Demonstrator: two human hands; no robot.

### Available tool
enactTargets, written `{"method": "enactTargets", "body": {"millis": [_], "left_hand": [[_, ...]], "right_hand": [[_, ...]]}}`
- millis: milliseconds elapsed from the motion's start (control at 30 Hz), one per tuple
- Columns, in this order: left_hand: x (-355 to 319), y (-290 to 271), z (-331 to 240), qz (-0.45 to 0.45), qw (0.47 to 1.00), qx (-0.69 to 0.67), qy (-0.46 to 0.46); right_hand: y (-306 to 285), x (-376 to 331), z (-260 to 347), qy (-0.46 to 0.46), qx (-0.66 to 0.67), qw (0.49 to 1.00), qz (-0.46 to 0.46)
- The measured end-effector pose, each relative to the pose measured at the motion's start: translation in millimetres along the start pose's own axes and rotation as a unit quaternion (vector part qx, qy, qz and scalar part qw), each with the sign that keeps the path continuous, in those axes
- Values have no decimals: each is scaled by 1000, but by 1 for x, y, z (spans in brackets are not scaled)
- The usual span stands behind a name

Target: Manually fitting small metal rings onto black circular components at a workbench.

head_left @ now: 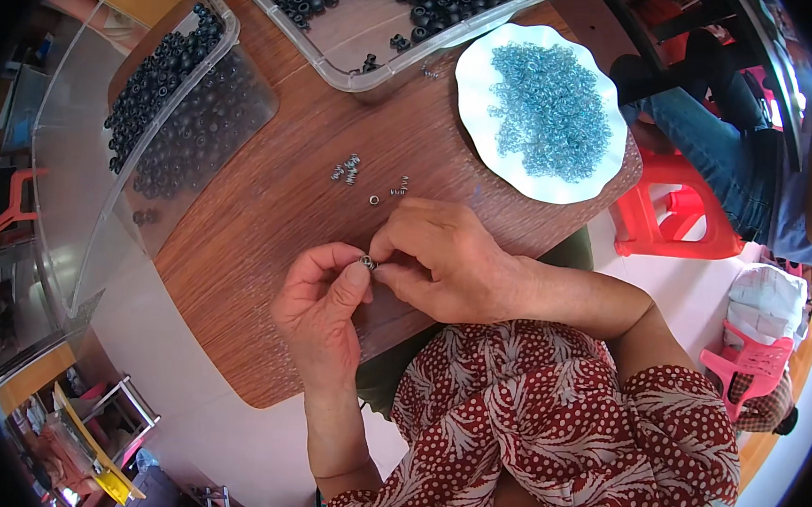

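Small metal coil (368, 262) is pinched by the left hand (325, 306) and the right hand (443, 262) over the wood-grained counter (235, 270); a wavy-rimmed white plate (473, 98) beyond carries shiny wire springs (552, 113)

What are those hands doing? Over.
Left hand pinching small metallic piece, right hand at it too. Loose coil springs beyond, on brown table. Nothing blocking either hand.

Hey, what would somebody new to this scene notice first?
Probably the white wavy-edged plate heaped with bluish springs, at the far right of the brown table. Next, the many dark round pieces in clear bins, one at the far side and one at the left. Near the middle, the left hand and right hand meet at a small metal piece.
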State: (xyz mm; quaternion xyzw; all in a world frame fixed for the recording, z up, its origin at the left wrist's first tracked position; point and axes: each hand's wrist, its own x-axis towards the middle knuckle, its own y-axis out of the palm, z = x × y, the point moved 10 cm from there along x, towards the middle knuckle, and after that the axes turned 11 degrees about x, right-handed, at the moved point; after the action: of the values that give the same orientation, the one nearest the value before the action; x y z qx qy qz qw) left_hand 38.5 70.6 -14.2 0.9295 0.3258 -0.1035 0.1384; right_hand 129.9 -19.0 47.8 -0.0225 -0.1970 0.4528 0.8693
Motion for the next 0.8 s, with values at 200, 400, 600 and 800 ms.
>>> {"method": "enactTargets", "body": {"millis": [200, 400, 600, 800], "left_hand": [[-3, -5, -7, -21, 996, 59, 65], [-4, 4, -1, -5, 999, 7, 41], [-7, -3, -8, -5, 991, 104, 82], [-13, 0, -21, -20, 963, 218, 156]], "right_hand": [[-1, 0, -11, 71, 57, 996, 0], [1, -5, -19, 149, 81, 985, 33], [13, -9, -29, 231, 132, 960, 89], [14, -12, -28, 259, 116, 957, 63]]}}
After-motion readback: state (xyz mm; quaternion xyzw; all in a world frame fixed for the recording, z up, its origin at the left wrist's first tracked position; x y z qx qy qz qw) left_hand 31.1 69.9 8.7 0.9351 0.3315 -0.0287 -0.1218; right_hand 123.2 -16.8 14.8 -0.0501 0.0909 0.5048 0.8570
